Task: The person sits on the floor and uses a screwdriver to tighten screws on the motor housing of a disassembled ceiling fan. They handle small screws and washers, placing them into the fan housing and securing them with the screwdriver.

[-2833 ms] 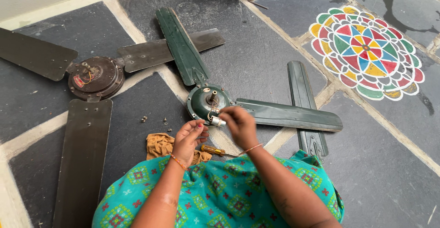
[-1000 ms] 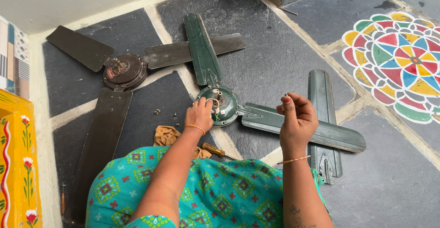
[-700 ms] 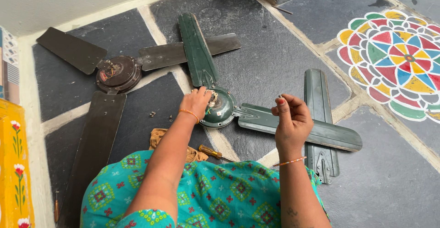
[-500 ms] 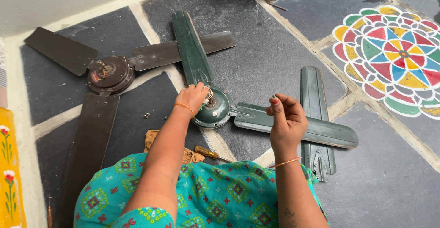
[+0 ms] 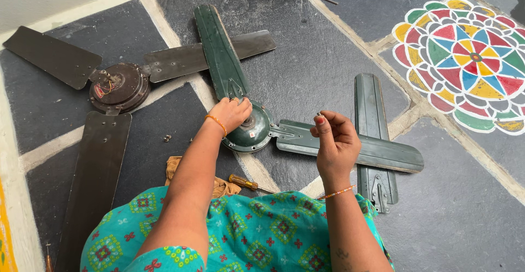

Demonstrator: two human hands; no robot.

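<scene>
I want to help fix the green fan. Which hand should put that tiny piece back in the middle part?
Probably the right hand: its grip already pinches the small part just above the green fan's hub. The left hand rests on the hub, steadying it, so it is not free.

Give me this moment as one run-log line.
left hand: resting on green fan motor hub | right hand: raised, pinching small screw-like part | detached green blade: under attached one | screwdriver: on floor

Dark stone floor [image 5: 306,69] under green fan [image 5: 254,132], brown fan [image 5: 117,86], loose blade [image 5: 372,119], screwdriver [image 5: 243,182].
</scene>
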